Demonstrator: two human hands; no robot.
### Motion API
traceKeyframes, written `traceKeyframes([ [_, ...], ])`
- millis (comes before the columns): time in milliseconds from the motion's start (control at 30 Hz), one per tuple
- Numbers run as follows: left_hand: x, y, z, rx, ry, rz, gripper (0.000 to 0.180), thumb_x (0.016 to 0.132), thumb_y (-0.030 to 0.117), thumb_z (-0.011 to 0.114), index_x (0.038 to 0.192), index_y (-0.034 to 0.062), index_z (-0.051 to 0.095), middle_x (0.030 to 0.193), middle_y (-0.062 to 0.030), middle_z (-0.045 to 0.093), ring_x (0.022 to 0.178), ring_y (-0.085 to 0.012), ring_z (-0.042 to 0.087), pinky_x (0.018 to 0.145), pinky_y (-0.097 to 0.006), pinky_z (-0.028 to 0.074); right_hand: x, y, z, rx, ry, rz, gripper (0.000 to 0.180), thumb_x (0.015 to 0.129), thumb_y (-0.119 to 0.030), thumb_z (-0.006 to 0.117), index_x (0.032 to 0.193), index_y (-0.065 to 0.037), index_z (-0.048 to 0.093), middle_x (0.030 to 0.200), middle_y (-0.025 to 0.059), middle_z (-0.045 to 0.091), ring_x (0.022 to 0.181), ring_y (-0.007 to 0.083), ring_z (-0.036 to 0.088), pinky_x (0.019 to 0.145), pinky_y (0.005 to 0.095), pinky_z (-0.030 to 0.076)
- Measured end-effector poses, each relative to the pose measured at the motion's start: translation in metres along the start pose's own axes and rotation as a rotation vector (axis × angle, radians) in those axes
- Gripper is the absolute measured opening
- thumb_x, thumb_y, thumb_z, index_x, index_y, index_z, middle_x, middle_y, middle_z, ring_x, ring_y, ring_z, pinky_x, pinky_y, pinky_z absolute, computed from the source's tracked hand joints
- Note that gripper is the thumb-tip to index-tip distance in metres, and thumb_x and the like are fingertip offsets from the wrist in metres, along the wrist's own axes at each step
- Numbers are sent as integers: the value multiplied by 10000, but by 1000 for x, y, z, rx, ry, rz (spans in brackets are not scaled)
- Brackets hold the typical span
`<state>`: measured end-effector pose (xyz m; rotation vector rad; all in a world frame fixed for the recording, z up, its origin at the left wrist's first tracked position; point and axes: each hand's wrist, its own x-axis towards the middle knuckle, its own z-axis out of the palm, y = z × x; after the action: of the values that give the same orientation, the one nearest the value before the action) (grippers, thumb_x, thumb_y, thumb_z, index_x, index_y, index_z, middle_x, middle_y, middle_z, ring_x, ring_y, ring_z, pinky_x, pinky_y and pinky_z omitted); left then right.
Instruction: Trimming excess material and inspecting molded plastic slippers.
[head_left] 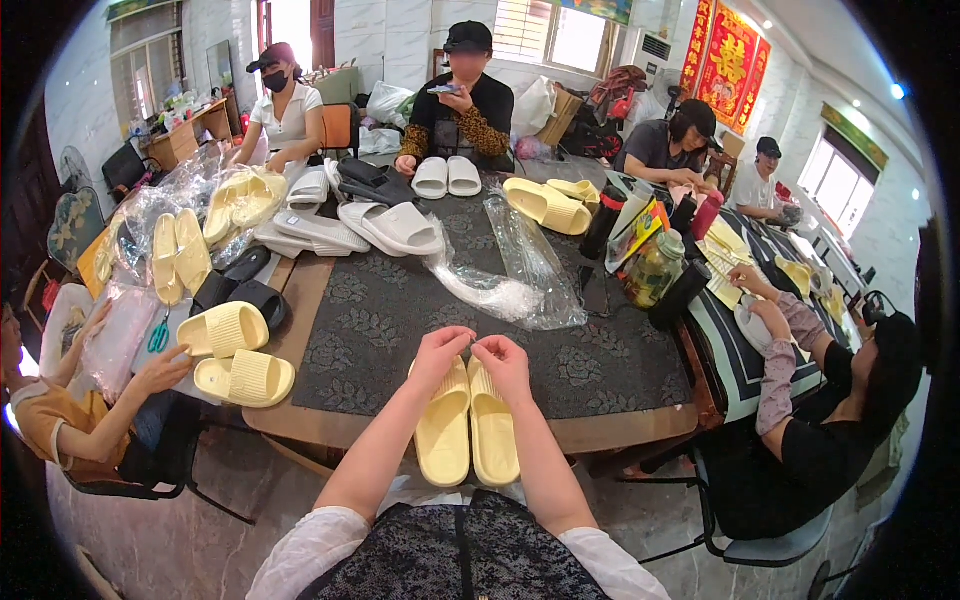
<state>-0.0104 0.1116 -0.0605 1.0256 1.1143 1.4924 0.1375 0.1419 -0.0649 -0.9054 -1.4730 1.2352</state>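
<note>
At the near edge of the bench, your two hands meet over the heel ends of a pair of pale yellow slippers that lie side by side, soles down, toes pointing toward you and hanging a little past the edge. Your left hand rests on the left slipper with its fingers curled in a narrow pinch; your right hand does the same over the right one, the fingertips of both almost touching. Whatever you pinch between them is too small to make out, so I cannot tell if either grip holds anything.

Mind the overhang: judging by how far the toes stick out, a tug toward you could tip the pair off the bench into your lap. The foam looks soft and thick, with ribbed straps and rounded edges, so it should squash rather than slide, yet a hard pinch may dent it.

Just beyond your hands lies a crumpled clear plastic bag, thin and slippery-looking, on a dark patterned mat; a sleeve could drag it. More yellow slippers sit well apart to your left
</note>
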Motion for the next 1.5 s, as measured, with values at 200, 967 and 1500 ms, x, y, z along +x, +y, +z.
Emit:
traceKeyframes([
  [200, 2, -6, -1, -4, 6, 30, 211, 872, 152, 648, 1023, 7, 680, 900, 0, 667, 791, -62, 551, 710, -223, 437, -1, -1, 0, -14, -16, 13, 127, 836, -131, 717, 889, -26, 668, 761, -45, 613, 670, 26, 505, 604, 192, 409],
  [967, -2, 7, -3, 178, -39, -116, 191, 821, 176, 666, 924, 17, 696, 850, -8, 676, 778, -72, 579, 701, -233, 456, 0, 4, -3, 36, 3, -2, 74, 858, -106, 658, 840, -35, 644, 745, -61, 585, 670, 21, 498, 611, 191, 402],
  [1500, -2, 2, 2, 55, -5, -57, 179, 846, 155, 668, 935, 1, 681, 837, 4, 660, 767, -61, 559, 687, -221, 446, 0, 9, -3, -13, 5, -9, 91, 855, -124, 671, 864, -38, 643, 740, -61, 587, 651, 17, 484, 602, 189, 401],
])
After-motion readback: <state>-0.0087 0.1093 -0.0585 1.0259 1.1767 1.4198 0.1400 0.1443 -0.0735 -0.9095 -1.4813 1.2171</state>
